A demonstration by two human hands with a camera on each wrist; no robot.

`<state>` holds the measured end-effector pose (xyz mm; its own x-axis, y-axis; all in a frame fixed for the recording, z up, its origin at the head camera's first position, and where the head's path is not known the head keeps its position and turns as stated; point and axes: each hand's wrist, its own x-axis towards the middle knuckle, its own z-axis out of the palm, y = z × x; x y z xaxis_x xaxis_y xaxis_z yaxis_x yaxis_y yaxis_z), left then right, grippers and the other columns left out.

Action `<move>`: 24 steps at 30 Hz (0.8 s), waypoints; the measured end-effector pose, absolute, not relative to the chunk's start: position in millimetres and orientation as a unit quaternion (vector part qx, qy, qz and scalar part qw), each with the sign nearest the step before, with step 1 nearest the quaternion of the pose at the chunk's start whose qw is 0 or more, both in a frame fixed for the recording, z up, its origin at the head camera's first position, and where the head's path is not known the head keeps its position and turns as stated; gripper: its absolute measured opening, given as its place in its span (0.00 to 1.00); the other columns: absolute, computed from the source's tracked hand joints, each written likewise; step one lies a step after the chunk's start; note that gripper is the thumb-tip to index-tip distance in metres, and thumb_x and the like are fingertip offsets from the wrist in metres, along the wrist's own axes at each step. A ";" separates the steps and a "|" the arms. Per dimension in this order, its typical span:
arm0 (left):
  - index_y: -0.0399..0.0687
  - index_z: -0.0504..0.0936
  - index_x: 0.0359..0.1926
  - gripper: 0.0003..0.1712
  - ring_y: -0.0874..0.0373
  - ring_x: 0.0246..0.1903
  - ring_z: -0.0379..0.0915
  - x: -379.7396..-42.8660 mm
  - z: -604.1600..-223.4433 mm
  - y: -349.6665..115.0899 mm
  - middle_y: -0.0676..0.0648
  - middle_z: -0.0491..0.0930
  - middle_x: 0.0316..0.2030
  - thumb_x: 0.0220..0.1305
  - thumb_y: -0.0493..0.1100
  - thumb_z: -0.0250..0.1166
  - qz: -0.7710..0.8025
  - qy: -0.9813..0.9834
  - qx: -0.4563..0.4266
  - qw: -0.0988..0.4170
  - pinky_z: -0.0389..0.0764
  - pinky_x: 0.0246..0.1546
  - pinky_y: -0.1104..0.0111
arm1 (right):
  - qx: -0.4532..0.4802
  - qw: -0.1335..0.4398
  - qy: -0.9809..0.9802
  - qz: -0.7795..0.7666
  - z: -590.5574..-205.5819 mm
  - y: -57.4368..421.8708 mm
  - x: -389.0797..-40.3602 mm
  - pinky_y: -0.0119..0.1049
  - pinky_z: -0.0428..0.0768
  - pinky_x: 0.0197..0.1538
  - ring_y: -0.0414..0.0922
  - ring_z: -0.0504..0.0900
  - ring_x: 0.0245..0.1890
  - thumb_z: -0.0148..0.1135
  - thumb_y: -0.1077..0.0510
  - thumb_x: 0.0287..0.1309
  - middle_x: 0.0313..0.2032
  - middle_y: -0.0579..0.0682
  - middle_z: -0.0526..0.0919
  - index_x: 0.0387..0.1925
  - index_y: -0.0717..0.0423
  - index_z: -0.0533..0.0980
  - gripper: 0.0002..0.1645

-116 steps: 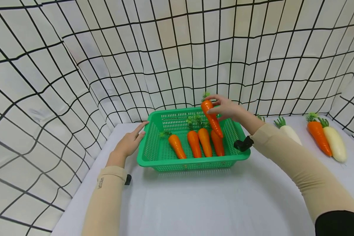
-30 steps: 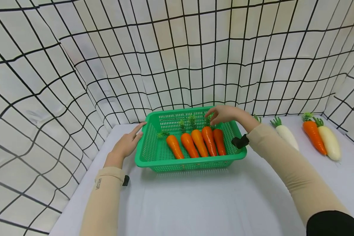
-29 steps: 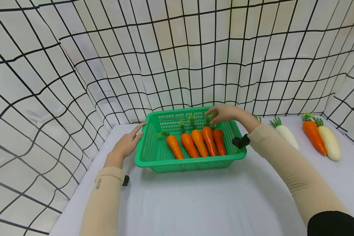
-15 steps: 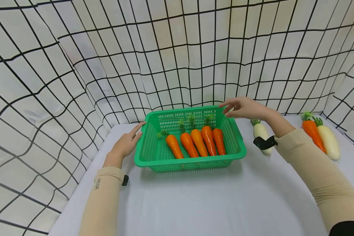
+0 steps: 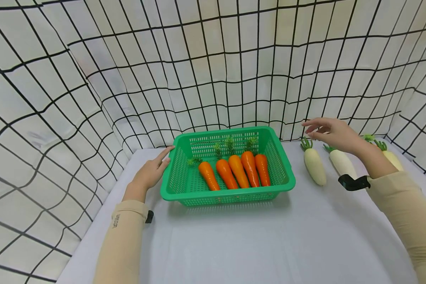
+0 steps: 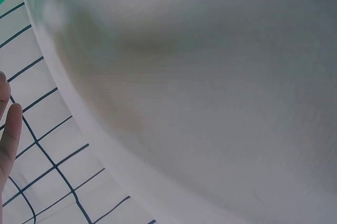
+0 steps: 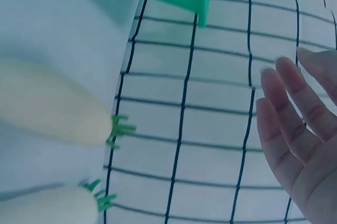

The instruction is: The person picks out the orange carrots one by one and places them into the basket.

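A green plastic basket (image 5: 227,196) stands on the white table with several orange carrots (image 5: 250,169) lying side by side in it, their leafy tops toward the back wall. My left hand (image 5: 150,172) rests with straight fingers against the basket's left rim. My right hand (image 5: 335,134) hovers above the white radishes right of the basket, fingers loosely bent and holding nothing. One white radish (image 5: 314,167) lies nearest the basket; a second white radish (image 5: 342,163) lies partly under the hand in the head view. In the right wrist view the relaxed fingers (image 7: 297,95) show against the grid wall.
Farther right, a third white radish (image 5: 393,158) and the green top of a carrot (image 5: 369,137) show behind the right forearm. A white wall with black grid netting (image 5: 230,67) closes off the back and both sides of the table.
The right hand set a carrot down among the others in the basket, let go, and moved right, out over the radishes. The left hand stayed at the basket's left rim.
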<state>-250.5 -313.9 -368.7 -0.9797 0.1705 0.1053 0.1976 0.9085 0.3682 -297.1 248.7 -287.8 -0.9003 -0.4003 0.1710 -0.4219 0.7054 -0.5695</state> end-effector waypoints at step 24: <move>0.61 0.50 0.82 0.34 0.44 0.32 0.79 -251.1 -369.5 -315.3 0.43 0.77 0.25 0.82 0.64 0.35 -0.192 -0.976 -0.099 0.031 0.76 0.30 0.52 | 0.055 0.123 -0.939 0.317 -355.9 352.4 -293.6 0.51 0.72 0.47 0.68 0.72 0.56 0.48 0.55 0.79 0.56 0.70 0.74 0.67 0.66 0.70 0.24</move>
<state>-251.1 -315.3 -369.5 -0.9784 0.1816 0.0982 0.2053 0.9069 0.3680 -293.6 352.4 -355.9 -0.9638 -0.0248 0.2655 -0.1808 0.7928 -0.5820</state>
